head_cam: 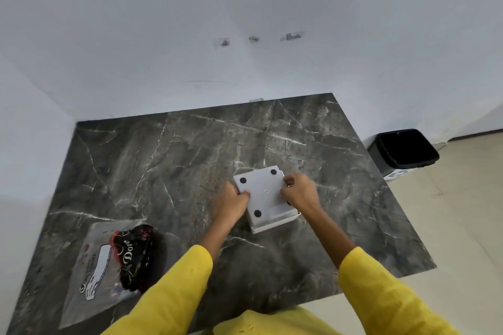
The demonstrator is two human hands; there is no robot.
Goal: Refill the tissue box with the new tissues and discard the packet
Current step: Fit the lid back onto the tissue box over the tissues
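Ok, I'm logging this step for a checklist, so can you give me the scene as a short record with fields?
surface: dark marble-look table against a white wall
tissue box: white tissue box, upside down, bottom panel with black round feet facing up
left hand: left hand grips the box's left edge
right hand: right hand grips the box's right edge
packet: tissue packet, mostly clear plastic with a black and red printed part, lies at the table's near left, apart from the box
bin: black bin on the floor, right of the table, open
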